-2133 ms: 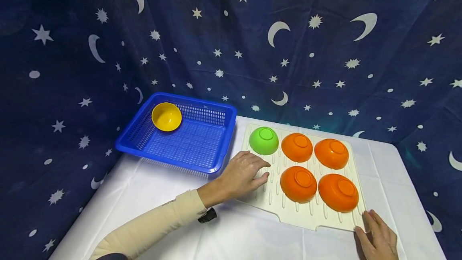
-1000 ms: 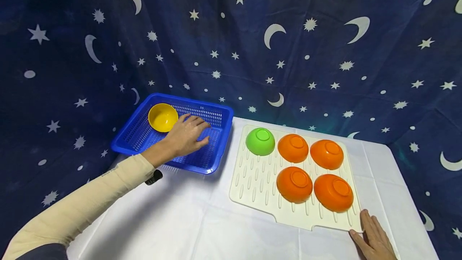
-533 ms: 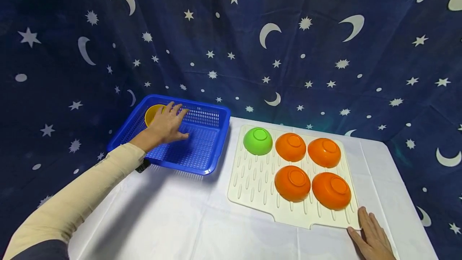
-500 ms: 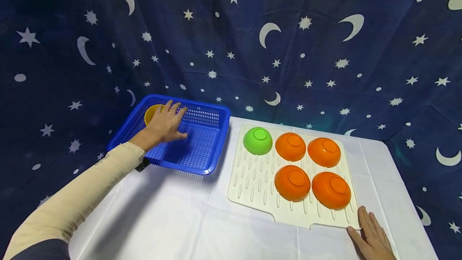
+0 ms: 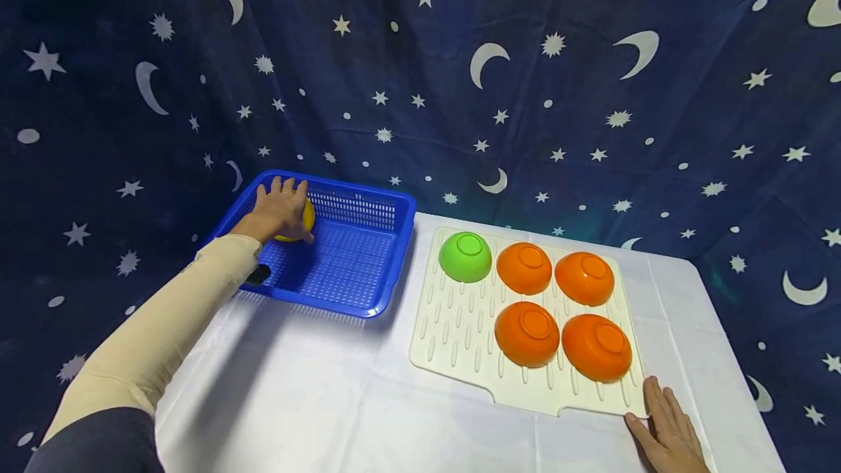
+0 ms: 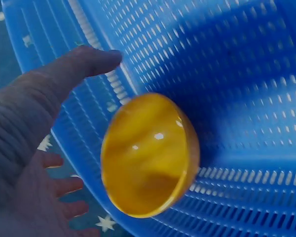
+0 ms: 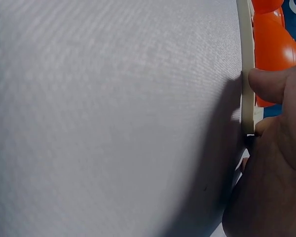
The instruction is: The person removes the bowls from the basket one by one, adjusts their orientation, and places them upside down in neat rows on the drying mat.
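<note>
My left hand (image 5: 279, 212) is over the yellow bowl (image 5: 309, 216), fingers spread, hiding much of it in the head view. The left wrist view shows the bowl (image 6: 148, 158) tilted against the wall of the blue plastic basket (image 5: 351, 258), with the thumb and fingers apart from its rim. My right hand (image 5: 669, 429) touches the near right corner of the cream drying board (image 5: 453, 341), its fingers extended along the edge. In the right wrist view the thumb lies against the board's edge (image 7: 248, 98).
On the board stand a green bowl (image 5: 465, 257) and several upside-down orange bowls (image 5: 528, 334). A white cloth (image 5: 368, 400) covers the table. Behind and beside it hangs a dark blue curtain (image 5: 434, 71) with moons and stars.
My left hand has moved left from beside the board, into the basket and over the yellow bowl. The right hand stays at the board's corner.
</note>
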Demonstrator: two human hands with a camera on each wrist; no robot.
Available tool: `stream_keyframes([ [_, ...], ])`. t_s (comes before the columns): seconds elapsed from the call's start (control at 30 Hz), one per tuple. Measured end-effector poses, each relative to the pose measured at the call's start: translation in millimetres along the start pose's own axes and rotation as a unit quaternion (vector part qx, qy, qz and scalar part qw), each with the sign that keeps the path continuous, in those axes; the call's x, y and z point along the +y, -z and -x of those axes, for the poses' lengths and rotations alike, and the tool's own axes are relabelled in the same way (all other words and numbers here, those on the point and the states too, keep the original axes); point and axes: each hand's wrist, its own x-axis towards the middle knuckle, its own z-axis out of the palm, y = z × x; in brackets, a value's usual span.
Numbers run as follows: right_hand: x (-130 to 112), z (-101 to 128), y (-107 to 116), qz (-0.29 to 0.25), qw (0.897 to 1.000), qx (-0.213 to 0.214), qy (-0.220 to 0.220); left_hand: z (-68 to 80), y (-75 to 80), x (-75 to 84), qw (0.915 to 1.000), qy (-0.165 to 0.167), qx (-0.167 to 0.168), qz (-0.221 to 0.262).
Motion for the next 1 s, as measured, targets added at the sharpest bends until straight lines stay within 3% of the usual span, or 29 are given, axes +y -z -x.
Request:
stream_keyframes([
  [0.17, -1, 1, -3, -0.008, 1.0, 0.0, 0.002, -7.0, -2.8, -18.5, 0.9984, 0.014, -0.053, 0.014],
  [0.27, -2, 2, -4, -0.004, 1.0, 0.006, 0.011, -7.5, -6.2, -27.5, 0.9975, 0.01, -0.067, 0.023],
  [0.63, -8, 3, -3, -0.006, 1.0, 0.012, 0.007, -19.8, -17.1, -36.7, 0.9967, 0.037, -0.07, 0.015],
  [1.0, -8, 2, -1, -0.017, 1.0, -0.002, -0.012, -16.1, -18.7, -41.6, 0.9993, 0.019, -0.025, 0.018],
])
